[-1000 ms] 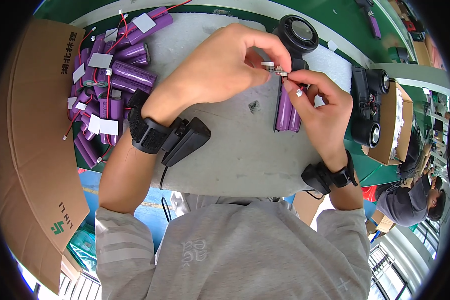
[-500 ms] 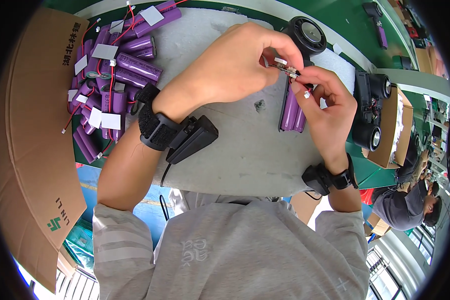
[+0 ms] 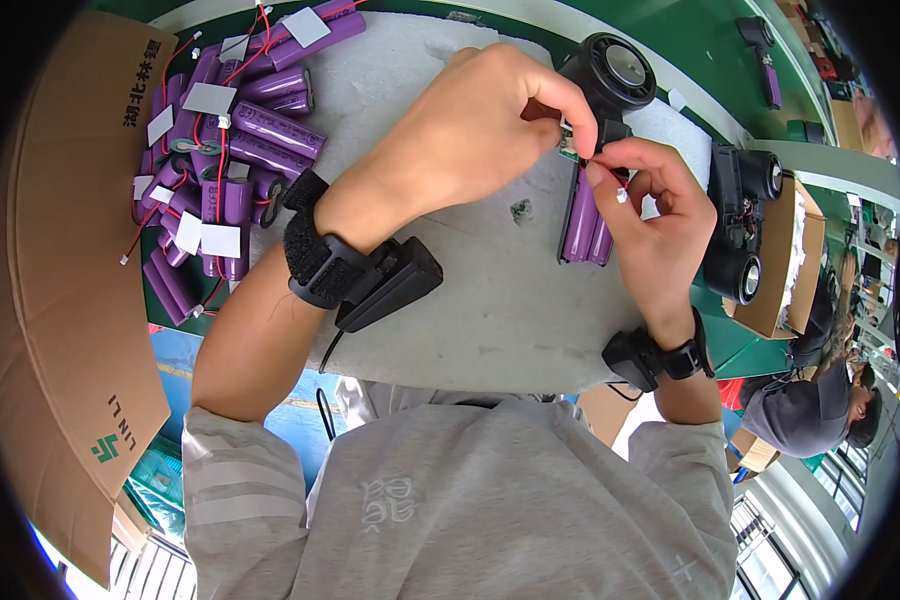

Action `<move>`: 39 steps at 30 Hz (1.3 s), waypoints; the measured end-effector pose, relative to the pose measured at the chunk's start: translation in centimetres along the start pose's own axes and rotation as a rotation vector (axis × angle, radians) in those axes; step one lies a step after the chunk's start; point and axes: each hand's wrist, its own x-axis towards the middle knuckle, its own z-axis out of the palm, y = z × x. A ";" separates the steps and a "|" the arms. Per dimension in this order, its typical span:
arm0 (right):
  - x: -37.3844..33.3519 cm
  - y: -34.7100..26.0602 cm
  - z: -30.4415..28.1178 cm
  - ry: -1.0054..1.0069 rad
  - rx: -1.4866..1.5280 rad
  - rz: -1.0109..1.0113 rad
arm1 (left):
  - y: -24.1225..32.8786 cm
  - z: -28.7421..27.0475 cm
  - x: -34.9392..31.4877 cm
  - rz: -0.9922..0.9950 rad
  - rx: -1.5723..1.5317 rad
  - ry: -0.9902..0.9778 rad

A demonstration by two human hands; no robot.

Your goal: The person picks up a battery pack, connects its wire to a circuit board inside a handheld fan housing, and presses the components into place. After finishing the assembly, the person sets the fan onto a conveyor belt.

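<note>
My left hand is closed in a pinch, finger and thumb at a small circuit board partly hidden by them. Against it meets my right hand, its thumb and forefinger pinched on a thin red wire lead. A white plug shows just below those fingertips. Beneath both hands lies a black housing holding two purple battery cells. At its far end is a round black head with a silver centre. The exact contact between the fingertips and the board is hidden.
Purple battery packs with red leads and white pads are heaped at the left, beside a tall cardboard box. At the right stand another black housing and an open carton. A pale foam mat covers the bench. Another person sits far right.
The circuit board has moved slightly down toward the housing and turned, showing less between the fingers. My left hand has shifted slightly; my right hand keeps nearly the same place.
</note>
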 end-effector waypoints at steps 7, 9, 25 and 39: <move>0.1 -0.2 0.3 0.009 -0.044 -0.061 | 0.4 0.1 -0.1 0.030 -0.049 -0.031; 0.1 0.0 0.4 0.025 -0.046 -0.077 | 0.5 0.1 -0.2 0.037 -0.053 -0.043; 0.3 -0.2 0.2 -0.002 0.023 -0.013 | 0.2 0.6 0.0 0.125 -0.132 -0.046; 0.3 1.0 -0.3 -0.005 0.030 -0.088 | 0.0 1.8 -0.2 0.102 -0.117 0.058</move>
